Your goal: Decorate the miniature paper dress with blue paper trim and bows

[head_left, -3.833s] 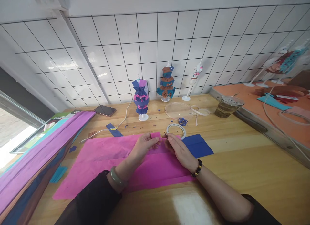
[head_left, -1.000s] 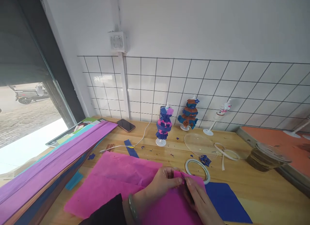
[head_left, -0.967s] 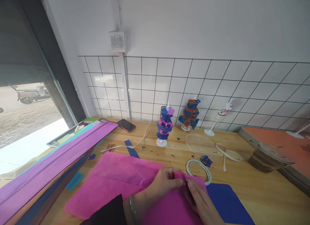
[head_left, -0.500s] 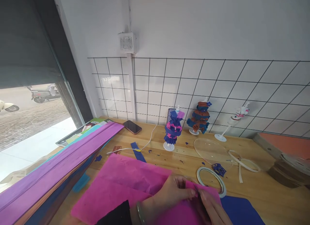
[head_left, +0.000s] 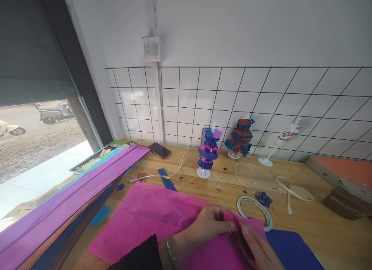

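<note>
My left hand [head_left: 207, 223] wears a bangle at the wrist and pinches the edge of a large sheet of pink tissue paper [head_left: 162, 208]. Close beside its fingertips is my right hand [head_left: 258, 245], at the bottom edge of the view. It is closed on what look like dark scissors [head_left: 240, 233], whose thin blades lie at the edge of the pink paper. Most of the handle is hidden by the hand. Under the paper's right side lies a sheet of blue paper [head_left: 293, 248]. A roll of white tape [head_left: 269, 219] rests just beyond my hands.
Behind stand a blue-and-pink paper-dressed figure [head_left: 208, 152], a brown-and-blue one [head_left: 240, 140] and a white stand [head_left: 273, 152]. Folded purple paper [head_left: 87, 188] lies left, near a phone [head_left: 159, 150] and a white cable [head_left: 178, 167]. A brown ribbon roll [head_left: 343, 204] sits right.
The view has shifted slightly. Both hands stay at the same edge of the pink paper, with little visible movement of the fingers.
</note>
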`<state>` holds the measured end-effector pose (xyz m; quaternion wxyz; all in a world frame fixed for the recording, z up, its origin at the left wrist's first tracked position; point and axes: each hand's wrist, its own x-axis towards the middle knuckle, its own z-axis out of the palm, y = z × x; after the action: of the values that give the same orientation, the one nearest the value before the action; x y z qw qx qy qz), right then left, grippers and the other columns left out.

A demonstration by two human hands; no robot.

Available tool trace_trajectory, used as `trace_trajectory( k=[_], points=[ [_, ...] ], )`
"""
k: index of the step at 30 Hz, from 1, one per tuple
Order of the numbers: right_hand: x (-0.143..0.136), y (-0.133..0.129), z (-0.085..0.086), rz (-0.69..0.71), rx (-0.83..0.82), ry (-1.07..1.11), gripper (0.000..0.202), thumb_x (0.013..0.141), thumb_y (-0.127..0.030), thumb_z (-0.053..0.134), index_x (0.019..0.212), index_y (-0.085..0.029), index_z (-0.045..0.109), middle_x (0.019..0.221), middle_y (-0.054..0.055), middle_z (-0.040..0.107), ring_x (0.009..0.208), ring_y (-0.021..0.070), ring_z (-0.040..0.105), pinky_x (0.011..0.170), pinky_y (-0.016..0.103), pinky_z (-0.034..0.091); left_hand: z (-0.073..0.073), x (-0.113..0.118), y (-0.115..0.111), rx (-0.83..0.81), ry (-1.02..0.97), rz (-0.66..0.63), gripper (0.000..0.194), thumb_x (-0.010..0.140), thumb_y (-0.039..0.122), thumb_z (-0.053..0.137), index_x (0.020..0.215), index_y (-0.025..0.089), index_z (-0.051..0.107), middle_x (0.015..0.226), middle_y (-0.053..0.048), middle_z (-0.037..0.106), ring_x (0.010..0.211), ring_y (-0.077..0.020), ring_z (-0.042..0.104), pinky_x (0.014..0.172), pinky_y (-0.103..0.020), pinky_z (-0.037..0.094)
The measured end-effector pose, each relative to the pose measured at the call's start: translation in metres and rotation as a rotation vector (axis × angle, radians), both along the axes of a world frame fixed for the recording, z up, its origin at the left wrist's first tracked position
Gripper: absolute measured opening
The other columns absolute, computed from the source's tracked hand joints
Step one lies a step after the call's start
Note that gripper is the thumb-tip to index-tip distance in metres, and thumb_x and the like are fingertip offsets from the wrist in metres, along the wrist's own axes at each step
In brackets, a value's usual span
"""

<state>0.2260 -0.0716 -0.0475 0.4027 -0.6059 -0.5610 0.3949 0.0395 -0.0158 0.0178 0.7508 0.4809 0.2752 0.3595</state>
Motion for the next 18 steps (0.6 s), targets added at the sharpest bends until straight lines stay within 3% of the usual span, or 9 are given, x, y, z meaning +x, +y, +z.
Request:
trace_trajectory(
  k=[4, 8, 11, 14, 16, 18],
  points=[
    [-0.009, 0.002, 0.016, -0.056, -0.08, 0.051, 0.043, 0.07, -0.056, 0.055, 0.096, -0.025, 0.07, 0.115, 0.008, 0.063, 0.112, 0.029, 0.054, 0.089, 0.038, 0.05, -0.002, 0.0, 0.001, 0.009, -0.011, -0.009, 0.037, 0.052, 0.043, 0.076, 0.063, 0.011, 0.061, 0.057, 0.001, 0.054, 0.052, -0.007, 0.043, 0.054, -0.022, 0.031],
    [-0.026, -0.001, 0.036, -0.131, -0.168, 0.129, 0.056, 0.07, -0.064, 0.051, 0.105, -0.022, 0.065, 0.121, 0.01, 0.059, 0.113, 0.0285, 0.053, 0.081, 0.037, 0.054, -0.005, 0.001, 0.002, 0.025, -0.012, -0.008, 0.035, 0.055, 0.041, 0.075, 0.065, 0.011, 0.062, 0.059, 0.0, 0.055, 0.053, -0.0069, 0.045, 0.055, -0.022, 0.032],
    [-0.035, -0.003, 0.052, -0.073, -0.149, 0.111, 0.06, 0.068, -0.069, 0.049, 0.1, -0.02, 0.063, 0.116, 0.012, 0.061, 0.107, 0.028, 0.056, 0.076, 0.036, 0.054, -0.007, 0.002, 0.003, 0.023, -0.016, -0.02, 0.033, 0.057, 0.039, 0.075, 0.067, 0.01, 0.062, 0.061, 0.001, 0.056, 0.055, -0.0065, 0.046, 0.056, -0.021, 0.034],
    [-0.04, -0.004, 0.063, -0.032, -0.095, 0.13, 0.05, 0.072, -0.068, 0.046, 0.084, -0.021, 0.058, 0.086, 0.008, 0.065, 0.079, 0.0214, 0.061, 0.058, 0.029, 0.054, -0.01, 0.001, 0.004, 0.011, 0.001, -0.035, 0.032, 0.059, 0.038, 0.074, 0.069, 0.01, 0.062, 0.063, 0.0, 0.057, 0.057, -0.0066, 0.047, 0.057, -0.02, 0.035],
    [-0.042, -0.004, 0.067, 0.067, -0.075, 0.15, 0.043, 0.081, -0.061, 0.039, 0.07, -0.021, 0.049, 0.061, 0.001, 0.053, 0.053, 0.0141, 0.051, 0.044, 0.024, 0.045, -0.012, 0.001, 0.005, 0.006, 0.035, -0.033, 0.032, 0.061, 0.039, 0.073, 0.069, 0.01, 0.061, 0.063, 0.001, 0.057, 0.057, -0.0063, 0.047, 0.057, -0.02, 0.035],
    [-0.042, -0.004, 0.068, 0.127, -0.027, 0.148, 0.042, 0.087, -0.056, 0.033, 0.065, -0.021, 0.042, 0.053, -0.003, 0.042, 0.045, 0.0107, 0.04, 0.041, 0.022, 0.037, -0.013, 0.002, 0.005, -0.002, 0.059, -0.032, 0.034, 0.059, 0.04, 0.074, 0.069, 0.01, 0.061, 0.061, 0.001, 0.056, 0.055, -0.006, 0.047, 0.056, -0.02, 0.036]
  ],
)
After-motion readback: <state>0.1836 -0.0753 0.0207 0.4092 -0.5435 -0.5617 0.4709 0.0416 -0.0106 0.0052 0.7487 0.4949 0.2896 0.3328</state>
